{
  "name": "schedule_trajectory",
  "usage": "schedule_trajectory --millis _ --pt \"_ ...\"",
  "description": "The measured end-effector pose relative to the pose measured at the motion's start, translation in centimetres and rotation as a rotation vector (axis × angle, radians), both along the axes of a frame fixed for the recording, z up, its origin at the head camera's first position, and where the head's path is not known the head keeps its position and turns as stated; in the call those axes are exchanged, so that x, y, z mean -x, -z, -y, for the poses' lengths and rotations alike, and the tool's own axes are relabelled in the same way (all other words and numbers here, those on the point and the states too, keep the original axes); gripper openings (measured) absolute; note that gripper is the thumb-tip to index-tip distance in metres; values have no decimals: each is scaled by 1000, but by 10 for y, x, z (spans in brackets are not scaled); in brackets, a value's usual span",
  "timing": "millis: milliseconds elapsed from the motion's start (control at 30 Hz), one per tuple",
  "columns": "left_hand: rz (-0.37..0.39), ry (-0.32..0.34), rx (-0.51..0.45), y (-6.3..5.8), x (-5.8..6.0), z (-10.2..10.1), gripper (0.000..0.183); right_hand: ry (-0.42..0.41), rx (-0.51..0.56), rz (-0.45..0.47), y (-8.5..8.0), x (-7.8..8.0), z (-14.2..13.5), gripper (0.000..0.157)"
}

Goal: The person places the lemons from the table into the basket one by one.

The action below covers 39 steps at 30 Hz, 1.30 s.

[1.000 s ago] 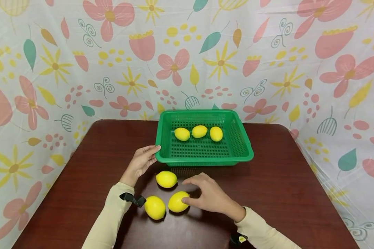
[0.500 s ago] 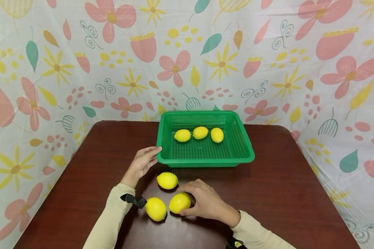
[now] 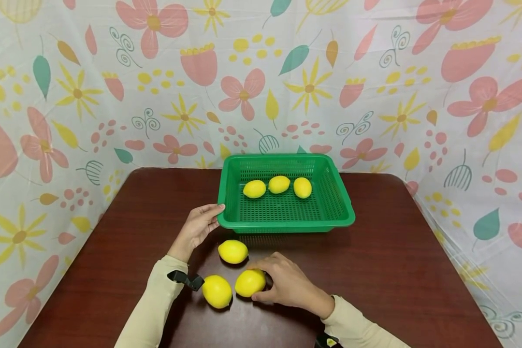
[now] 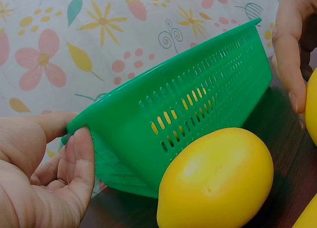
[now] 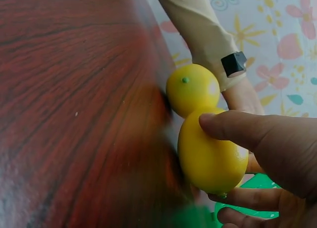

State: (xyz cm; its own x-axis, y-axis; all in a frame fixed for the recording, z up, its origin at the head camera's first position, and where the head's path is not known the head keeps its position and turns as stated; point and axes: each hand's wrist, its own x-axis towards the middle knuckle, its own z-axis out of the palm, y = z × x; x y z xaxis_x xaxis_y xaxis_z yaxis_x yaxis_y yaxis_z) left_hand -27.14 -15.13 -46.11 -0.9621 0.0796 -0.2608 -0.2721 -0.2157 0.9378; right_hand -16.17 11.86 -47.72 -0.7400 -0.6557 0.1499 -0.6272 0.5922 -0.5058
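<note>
My left hand [image 3: 196, 229] pinches the rim of a green plastic basket [image 3: 287, 224] at its near left corner. In the left wrist view, the thumb and fingers sit on either side of that rim [image 4: 119, 95]. My right hand [image 3: 289, 284] grips a yellow lemon [image 3: 249, 283] on the table, thumb on the near side and fingers round the far side. The right wrist view has the thumb pressed on this lemon [image 5: 210, 156]. Two more lemons lie close by, one lemon [image 3: 217, 292] to its left and another lemon [image 3: 233, 252] nearer the basket.
Inside the basket, a left lemon [image 3: 254, 189], a middle lemon [image 3: 279, 184] and a right lemon [image 3: 302, 187] lie in a row toward the back. The dark brown table [image 3: 400, 270] ends at a flower-patterned cloth [image 3: 352, 58] behind and at the sides.
My right hand has moved slightly left and closed its thumb and fingers round the lemon. The left hand keeps its hold on the basket rim.
</note>
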Motion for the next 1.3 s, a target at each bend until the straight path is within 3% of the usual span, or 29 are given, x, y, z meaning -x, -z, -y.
schedule_trajectory --millis 333,533,967,1100,1300 --pt "7 -2 2 2 0 0 21 3 53 8 3 -1 -2 50" --pt "12 -3 10 1 1 0 23 -14 64 -5 -7 -1 -7 49" --pt "13 -2 12 0 1 -1 22 -12 6 0 -67 9 -21 49" --pt "12 -2 14 -1 0 -1 24 -28 3 -28 -85 19 -26 50" --pt "10 0 18 -2 -1 -1 19 -42 23 1 -108 40 -34 53"
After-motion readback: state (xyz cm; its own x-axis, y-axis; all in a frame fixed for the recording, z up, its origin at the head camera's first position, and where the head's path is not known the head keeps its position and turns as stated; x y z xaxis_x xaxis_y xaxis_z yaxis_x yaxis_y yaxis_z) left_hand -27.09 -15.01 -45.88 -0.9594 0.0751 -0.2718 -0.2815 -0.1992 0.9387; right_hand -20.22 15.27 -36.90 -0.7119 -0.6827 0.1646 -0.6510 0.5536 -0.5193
